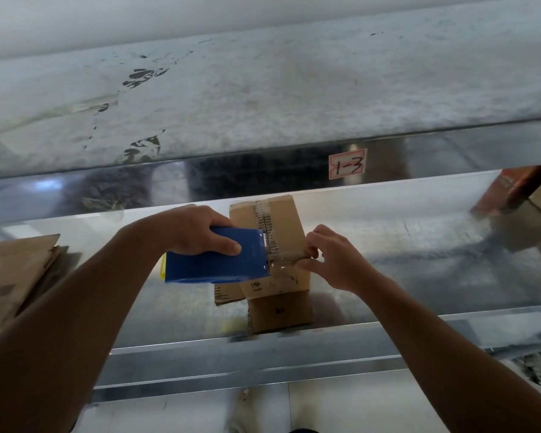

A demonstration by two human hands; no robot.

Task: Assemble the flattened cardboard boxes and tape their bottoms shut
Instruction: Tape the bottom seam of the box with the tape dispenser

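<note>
A small brown cardboard box (289, 228) stands on the shiny metal shelf (403, 245), its folded bottom flaps facing up with a strip of clear tape along the seam. My left hand (200, 229) grips a blue tape dispenser (214, 260), whose toothed edge meets the near edge of the box. My right hand (331, 260) pinches the box's near right corner, where the tape folds over. The box's open lower flaps (278, 310) hang down toward the shelf's front edge.
A stack of flattened cardboard (11, 273) lies at the left of the shelf. Another brown and red box (519, 195) sits at the far right. A label marked 1-3 (348, 164) is stuck on the upper shelf's front rail.
</note>
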